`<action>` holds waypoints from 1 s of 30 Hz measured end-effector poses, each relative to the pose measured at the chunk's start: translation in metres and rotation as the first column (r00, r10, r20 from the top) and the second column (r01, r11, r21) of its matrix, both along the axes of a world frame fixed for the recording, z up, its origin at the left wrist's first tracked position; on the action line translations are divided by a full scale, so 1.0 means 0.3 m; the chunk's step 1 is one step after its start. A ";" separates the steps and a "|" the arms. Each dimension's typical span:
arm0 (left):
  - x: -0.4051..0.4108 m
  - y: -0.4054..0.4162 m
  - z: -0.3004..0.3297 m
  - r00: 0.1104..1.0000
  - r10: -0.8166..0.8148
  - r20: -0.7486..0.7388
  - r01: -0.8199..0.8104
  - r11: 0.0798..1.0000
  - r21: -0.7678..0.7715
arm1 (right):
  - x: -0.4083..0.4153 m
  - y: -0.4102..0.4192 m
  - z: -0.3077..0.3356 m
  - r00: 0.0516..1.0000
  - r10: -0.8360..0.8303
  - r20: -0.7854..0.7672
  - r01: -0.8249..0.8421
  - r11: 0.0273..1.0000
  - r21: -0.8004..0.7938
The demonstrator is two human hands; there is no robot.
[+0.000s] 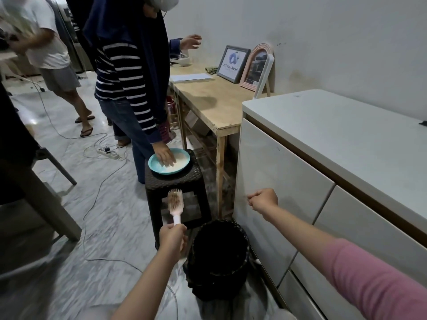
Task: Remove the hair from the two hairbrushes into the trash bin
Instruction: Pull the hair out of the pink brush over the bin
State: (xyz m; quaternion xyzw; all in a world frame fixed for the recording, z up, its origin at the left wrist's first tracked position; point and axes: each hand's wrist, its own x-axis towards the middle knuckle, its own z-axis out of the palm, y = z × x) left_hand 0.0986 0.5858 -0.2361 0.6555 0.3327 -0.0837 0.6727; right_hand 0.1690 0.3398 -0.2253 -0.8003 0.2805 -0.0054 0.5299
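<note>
- Pink plastic hairbrush, bristles matted with hair, stands upright in the left hand, which grips its handle just left of the black woven trash bin on the marble floor.
- Right hand hangs above the bin with fingers curled tight; whether it pinches hair, I can't tell.

The hairbrush is pale pink with brownish hair in its bristles. The trash bin is black, the stool dark brown woven, the bowl turquoise, the sleeve pink.
</note>
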 end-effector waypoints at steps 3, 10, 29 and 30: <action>0.001 -0.021 0.020 0.997 -0.051 0.052 0.050 0.999 0.019 | -0.002 0.020 -0.004 0.998 0.045 -0.046 -0.047 0.998 -0.034; 0.020 -0.011 0.057 0.977 0.117 0.177 -0.127 0.991 0.043 | 0.025 0.046 -0.017 0.998 0.018 -0.053 -0.022 0.996 -0.081; -0.003 -0.059 0.154 0.949 -0.260 0.180 0.238 0.962 0.137 | 0.013 0.131 0.090 0.950 0.304 -0.078 -0.299 0.952 0.070; -0.004 -0.072 0.167 0.942 -0.287 0.172 0.266 0.954 0.135 | 0.010 0.143 0.109 0.952 0.302 -0.042 -0.297 0.950 0.093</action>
